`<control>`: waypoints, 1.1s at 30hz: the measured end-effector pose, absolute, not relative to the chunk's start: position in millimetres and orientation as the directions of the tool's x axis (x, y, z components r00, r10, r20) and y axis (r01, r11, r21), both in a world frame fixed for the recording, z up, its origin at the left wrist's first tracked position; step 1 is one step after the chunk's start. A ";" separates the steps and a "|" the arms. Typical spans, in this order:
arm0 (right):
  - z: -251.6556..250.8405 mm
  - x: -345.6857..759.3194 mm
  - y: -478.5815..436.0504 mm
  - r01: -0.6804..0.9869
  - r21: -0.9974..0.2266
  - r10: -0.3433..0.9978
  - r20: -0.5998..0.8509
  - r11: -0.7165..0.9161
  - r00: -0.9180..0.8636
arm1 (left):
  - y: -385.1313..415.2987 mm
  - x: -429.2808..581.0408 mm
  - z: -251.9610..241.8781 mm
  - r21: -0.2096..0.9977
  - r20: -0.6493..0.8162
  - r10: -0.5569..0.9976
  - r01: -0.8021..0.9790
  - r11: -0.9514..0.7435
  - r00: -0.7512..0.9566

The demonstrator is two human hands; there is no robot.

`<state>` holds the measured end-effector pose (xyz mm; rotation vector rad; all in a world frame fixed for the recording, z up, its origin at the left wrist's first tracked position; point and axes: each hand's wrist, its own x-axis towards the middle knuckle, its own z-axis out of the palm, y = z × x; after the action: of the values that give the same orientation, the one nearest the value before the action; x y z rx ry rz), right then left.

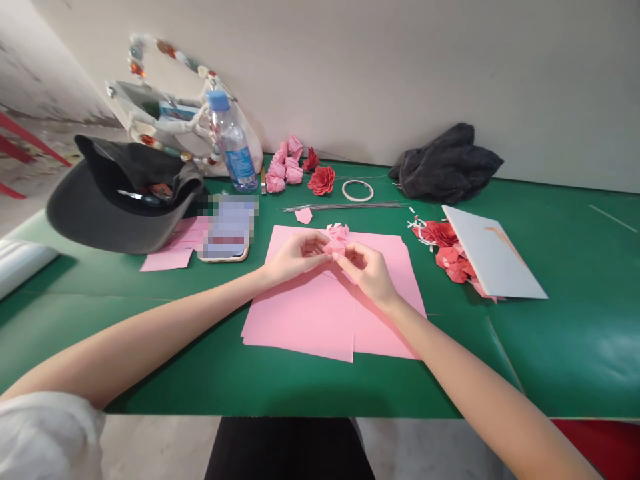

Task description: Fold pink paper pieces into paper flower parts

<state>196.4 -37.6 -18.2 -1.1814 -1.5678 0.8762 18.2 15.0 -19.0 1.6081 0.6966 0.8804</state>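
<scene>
The small folded pink paper piece [336,237] was pinched between the nearly closed fingers of the left hand [297,259] and right hand [365,272], above pink paper sheets [325,327] that ended short of the green table's [565,360] near edge, with open table to the right and a phone [225,230] pixelated beyond reading.

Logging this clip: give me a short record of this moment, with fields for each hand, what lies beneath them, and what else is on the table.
Left hand: pinches a folded pink paper piece in its fingertips
Right hand: pinches the same piece from the other side
Beneath hands: pink paper sheets on a green table
Rest: steel wires, tape roll, red paper rose, pink paper flowers, water bottle, black cap, blurred phone
</scene>
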 end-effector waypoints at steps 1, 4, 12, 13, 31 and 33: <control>-18.0 196.1 -37.6 0.278 -0.920 0.961 0.263 0.276 -0.082 | 15.7 17.8 -19.7 0.980 0.177 0.815 -0.024 -0.197 0.551; -19.8 196.3 -36.2 0.276 -0.921 0.962 0.262 0.275 -0.081 | 16.4 17.0 -20.5 0.985 0.159 0.816 -0.036 -0.167 0.555; -22.1 199.5 -35.1 0.212 -0.947 0.970 0.238 0.242 -0.040 | 16.1 17.0 -18.4 0.994 0.112 0.836 -0.049 -0.102 0.538; -21.5 199.7 -35.4 0.206 -0.946 0.968 0.249 0.250 -0.028 | 15.9 17.1 -18.4 0.994 0.108 0.834 -0.048 -0.098 0.540; -26.3 200.1 -34.0 0.264 -0.921 0.952 0.305 0.286 0.033 | 12.2 17.7 -13.6 0.994 0.078 0.859 -0.103 -0.030 0.506; -24.8 199.3 -34.7 0.331 -0.891 0.938 0.344 0.312 0.042 | 12.7 18.2 -12.1 0.992 0.082 0.910 -0.122 -0.034 0.407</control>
<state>199.3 -34.7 -24.8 -1.2183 -1.5048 0.7098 18.2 12.7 -12.1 1.3403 0.7857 0.9844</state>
